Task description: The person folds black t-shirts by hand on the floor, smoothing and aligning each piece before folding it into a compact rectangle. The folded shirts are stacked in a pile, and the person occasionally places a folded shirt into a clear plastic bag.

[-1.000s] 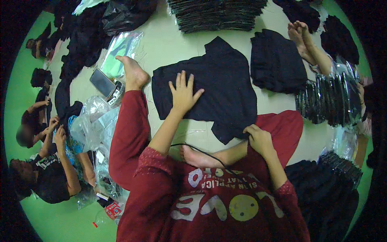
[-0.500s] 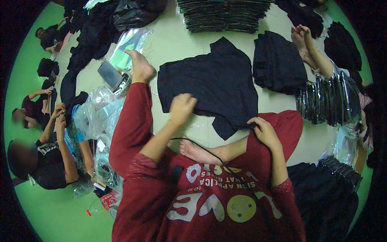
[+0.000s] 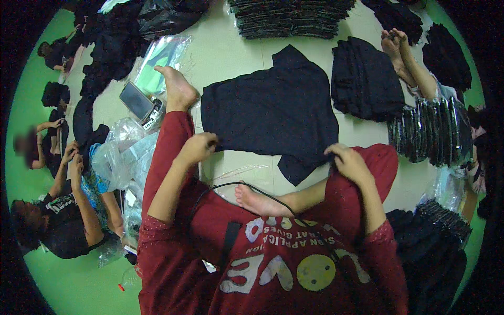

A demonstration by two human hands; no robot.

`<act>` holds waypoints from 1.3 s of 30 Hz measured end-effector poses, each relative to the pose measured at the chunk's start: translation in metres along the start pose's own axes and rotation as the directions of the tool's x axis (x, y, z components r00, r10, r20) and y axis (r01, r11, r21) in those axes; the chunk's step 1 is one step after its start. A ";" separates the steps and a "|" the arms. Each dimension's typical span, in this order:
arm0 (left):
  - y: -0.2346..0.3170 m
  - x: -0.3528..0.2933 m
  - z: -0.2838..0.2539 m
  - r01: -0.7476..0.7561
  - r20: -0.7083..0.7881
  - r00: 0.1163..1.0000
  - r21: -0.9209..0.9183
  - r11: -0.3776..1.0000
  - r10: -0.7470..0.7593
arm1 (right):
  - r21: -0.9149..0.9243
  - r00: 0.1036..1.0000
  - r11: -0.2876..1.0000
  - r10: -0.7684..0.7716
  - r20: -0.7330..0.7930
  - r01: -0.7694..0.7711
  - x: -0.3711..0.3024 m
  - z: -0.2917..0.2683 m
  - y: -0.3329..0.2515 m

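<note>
A black T-shirt (image 3: 273, 113) lies spread sideways on the pale floor between my legs. Its hem is toward the left and its neck end toward the right, with one sleeve pointing away from me and the other toward me. My left hand (image 3: 197, 149) has its fingers closed on the near corner of the hem. At the neck end, my right hand (image 3: 350, 164) pinches the shirt's near edge by the shoulder. Both fingertips are partly hidden.
Folded black garments (image 3: 363, 79) lie right of the shirt, with bagged ones (image 3: 430, 131) beyond. A bagged stack (image 3: 291, 18) stands at the far side. Left are a phone (image 3: 136, 100) and clear plastic bags (image 3: 123, 152). Co-workers sit at left; another person's feet (image 3: 399, 55) show at right.
My left hand has moved left from over the shirt's near edge to its hem corner and closed there. My right hand stays by the shoulder, its fingers now pinching the edge.
</note>
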State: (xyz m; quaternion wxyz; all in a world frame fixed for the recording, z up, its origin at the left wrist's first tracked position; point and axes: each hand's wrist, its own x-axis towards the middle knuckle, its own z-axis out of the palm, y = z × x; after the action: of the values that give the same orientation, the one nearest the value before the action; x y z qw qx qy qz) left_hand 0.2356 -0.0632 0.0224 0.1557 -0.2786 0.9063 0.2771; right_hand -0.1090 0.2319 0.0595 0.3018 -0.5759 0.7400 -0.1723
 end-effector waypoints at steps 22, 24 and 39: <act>0.019 0.033 0.037 0.529 -0.484 0.706 -0.125 0.839 -0.517 | -0.077 0.973 0.991 -0.124 -0.196 0.111 0.086 0.032 0.013; 0.034 0.040 0.019 0.455 -0.617 0.705 0.017 0.890 -0.349 | -0.151 0.984 0.986 -0.090 -0.151 0.067 0.081 0.040 0.021; 0.098 0.324 -0.068 0.334 -0.107 0.932 -0.113 0.936 -0.345 | -0.061 0.974 0.997 -0.054 -0.221 0.041 0.088 0.042 0.027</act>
State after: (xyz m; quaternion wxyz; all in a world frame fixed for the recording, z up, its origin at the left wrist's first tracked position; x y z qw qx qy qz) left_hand -0.0891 -0.1713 -0.0245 0.1312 -0.4547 0.8386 0.2699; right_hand -0.1161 0.1596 -0.0102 0.1966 -0.5788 0.7596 -0.2222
